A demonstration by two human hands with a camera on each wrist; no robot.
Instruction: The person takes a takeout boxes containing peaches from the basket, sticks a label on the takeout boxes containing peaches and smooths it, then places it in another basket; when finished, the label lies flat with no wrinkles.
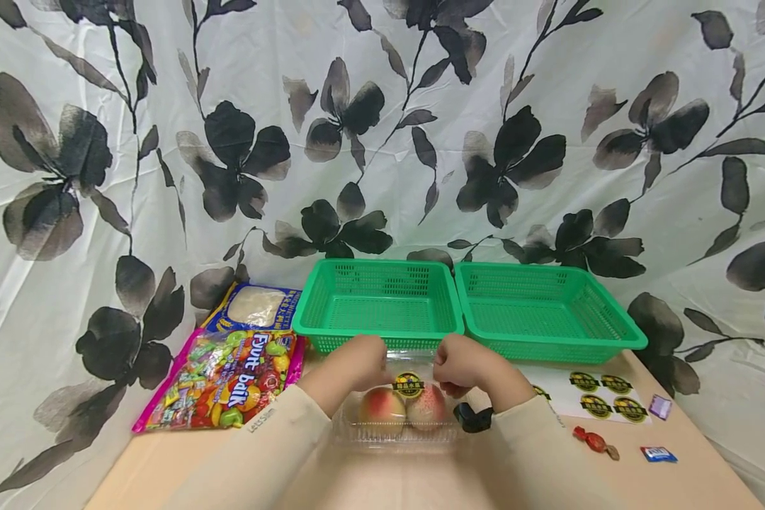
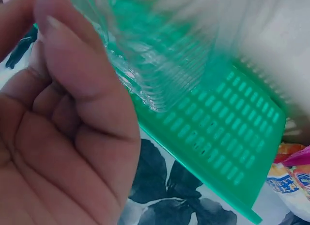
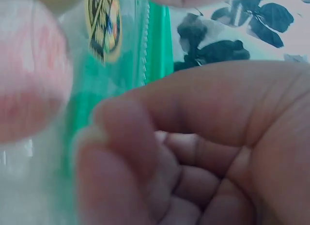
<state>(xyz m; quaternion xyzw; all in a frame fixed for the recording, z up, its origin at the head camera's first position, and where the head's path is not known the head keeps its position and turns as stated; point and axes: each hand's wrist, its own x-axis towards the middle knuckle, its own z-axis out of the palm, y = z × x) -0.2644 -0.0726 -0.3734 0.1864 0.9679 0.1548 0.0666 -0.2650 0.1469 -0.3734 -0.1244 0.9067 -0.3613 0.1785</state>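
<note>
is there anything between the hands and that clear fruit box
Nothing visible. Both hands are already on the clear fruit box: the left hand and the right hand have their fingers at the far edge of its lid, either side of the round yellow sticker. The green baskets sit just behind it.

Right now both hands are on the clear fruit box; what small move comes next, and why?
Probably press the round sticker flat: both the left hand and the right hand grip the clear box of peaches beside it.
</note>
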